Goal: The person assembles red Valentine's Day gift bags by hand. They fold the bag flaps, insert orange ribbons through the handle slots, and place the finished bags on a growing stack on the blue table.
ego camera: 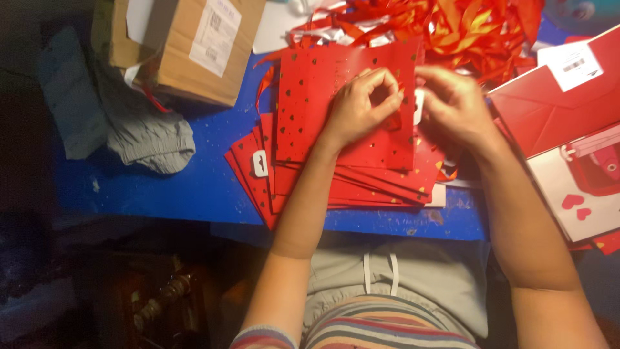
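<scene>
Fingers first: your left hand (pixel 361 103) lies on the top red bag (pixel 342 110), the flat one with little gold hearts. Its thumb and first finger are curled into a ring, with their tips pinched together near the bag's top edge. Whatever they pinch is too small to see. Your right hand (pixel 455 103) is just beside the left hand, at the bag's right edge. Its fingers are bent and close together, and they touch a bit of red ribbon there. You cannot tell if they grip it.

The top red bag lies flat on a pile of red bags (pixel 303 187) just like it. They are fanned out, too many to count. The pile lies on the blue table (pixel 194 181).

Behind the bag is a heap of red and orange ribbons (pixel 465 26). Left of the bag stands one brown cardboard box (pixel 194 52), with a grey cloth (pixel 142 136) in front of it. What is in the box is hidden. Right of the bag lie two bigger red gift bags (pixel 568 129), flat on their sides.
</scene>
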`<move>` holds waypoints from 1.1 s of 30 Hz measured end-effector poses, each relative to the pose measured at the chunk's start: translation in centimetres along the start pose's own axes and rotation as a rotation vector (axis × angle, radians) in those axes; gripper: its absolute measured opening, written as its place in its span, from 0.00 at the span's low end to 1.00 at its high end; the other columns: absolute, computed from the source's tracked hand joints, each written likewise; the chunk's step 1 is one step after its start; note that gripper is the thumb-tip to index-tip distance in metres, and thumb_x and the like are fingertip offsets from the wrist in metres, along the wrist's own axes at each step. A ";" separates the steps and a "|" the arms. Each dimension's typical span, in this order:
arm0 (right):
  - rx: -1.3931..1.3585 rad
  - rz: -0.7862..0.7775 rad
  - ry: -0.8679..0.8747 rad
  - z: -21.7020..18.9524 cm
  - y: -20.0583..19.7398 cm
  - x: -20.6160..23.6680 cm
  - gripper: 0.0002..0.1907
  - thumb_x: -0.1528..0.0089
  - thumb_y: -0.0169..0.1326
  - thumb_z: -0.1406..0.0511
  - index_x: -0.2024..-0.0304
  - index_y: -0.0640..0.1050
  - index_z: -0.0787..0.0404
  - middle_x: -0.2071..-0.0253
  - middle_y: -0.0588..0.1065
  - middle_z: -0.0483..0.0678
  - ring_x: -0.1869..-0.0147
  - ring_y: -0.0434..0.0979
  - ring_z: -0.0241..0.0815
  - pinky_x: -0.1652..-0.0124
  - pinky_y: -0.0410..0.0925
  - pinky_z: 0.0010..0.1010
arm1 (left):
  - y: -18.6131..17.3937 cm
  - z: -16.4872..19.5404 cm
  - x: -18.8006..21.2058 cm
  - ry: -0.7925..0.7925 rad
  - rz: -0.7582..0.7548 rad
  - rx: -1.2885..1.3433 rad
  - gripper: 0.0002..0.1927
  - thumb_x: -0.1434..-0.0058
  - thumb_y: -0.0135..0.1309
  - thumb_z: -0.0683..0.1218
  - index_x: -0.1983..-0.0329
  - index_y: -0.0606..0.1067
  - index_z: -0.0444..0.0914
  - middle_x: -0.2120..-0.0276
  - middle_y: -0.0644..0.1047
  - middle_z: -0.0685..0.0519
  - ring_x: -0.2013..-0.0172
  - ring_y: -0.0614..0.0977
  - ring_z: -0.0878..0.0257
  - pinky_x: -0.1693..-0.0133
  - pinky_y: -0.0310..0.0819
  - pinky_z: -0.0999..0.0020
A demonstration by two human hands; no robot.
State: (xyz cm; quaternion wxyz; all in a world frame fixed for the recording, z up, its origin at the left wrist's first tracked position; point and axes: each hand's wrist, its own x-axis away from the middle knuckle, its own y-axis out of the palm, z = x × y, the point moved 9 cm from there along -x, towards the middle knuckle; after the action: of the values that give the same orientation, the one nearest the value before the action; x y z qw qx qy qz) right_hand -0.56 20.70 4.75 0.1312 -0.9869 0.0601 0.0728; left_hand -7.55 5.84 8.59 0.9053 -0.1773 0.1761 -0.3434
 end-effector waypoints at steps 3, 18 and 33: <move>0.155 -0.003 0.016 -1.2 0.2 0.2 0.17 0.32 0.55 0.65 0.43 0.76 0.67 0.50 0.79 0.53 0.45 0.78 0.43 0.47 0.70 0.32 | 0.6 0.5 -0.3 0.054 -0.055 0.096 0.09 0.37 0.58 0.47 0.67 0.72 0.38 0.68 0.77 0.55 0.61 0.80 0.61 0.53 0.74 0.66; -0.012 0.099 0.026 0.2 -0.8 1.9 0.08 0.31 0.58 0.70 0.63 0.74 0.66 0.62 0.73 0.47 0.58 0.73 0.34 0.58 0.68 0.28 | 2.4 -1.4 0.4 -0.095 -0.201 0.700 0.08 0.30 0.55 0.45 0.62 0.70 0.37 0.64 0.80 0.52 0.58 0.82 0.67 0.51 0.76 0.69; -0.572 0.092 0.198 0.7 -1.4 2.7 0.04 0.31 0.56 0.73 0.55 0.74 0.64 0.57 0.77 0.43 0.54 0.76 0.28 0.52 0.69 0.20 | 2.2 0.2 1.1 -0.123 -0.274 0.790 0.08 0.29 0.56 0.45 0.61 0.70 0.38 0.65 0.81 0.52 0.61 0.83 0.67 0.53 0.78 0.69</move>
State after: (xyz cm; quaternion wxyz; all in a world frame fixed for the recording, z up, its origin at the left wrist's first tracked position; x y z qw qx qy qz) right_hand 2.17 21.98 4.04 -0.1619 -0.9823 0.0942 -0.0041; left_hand -5.47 6.64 7.57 0.8586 0.1414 -0.0487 -0.4904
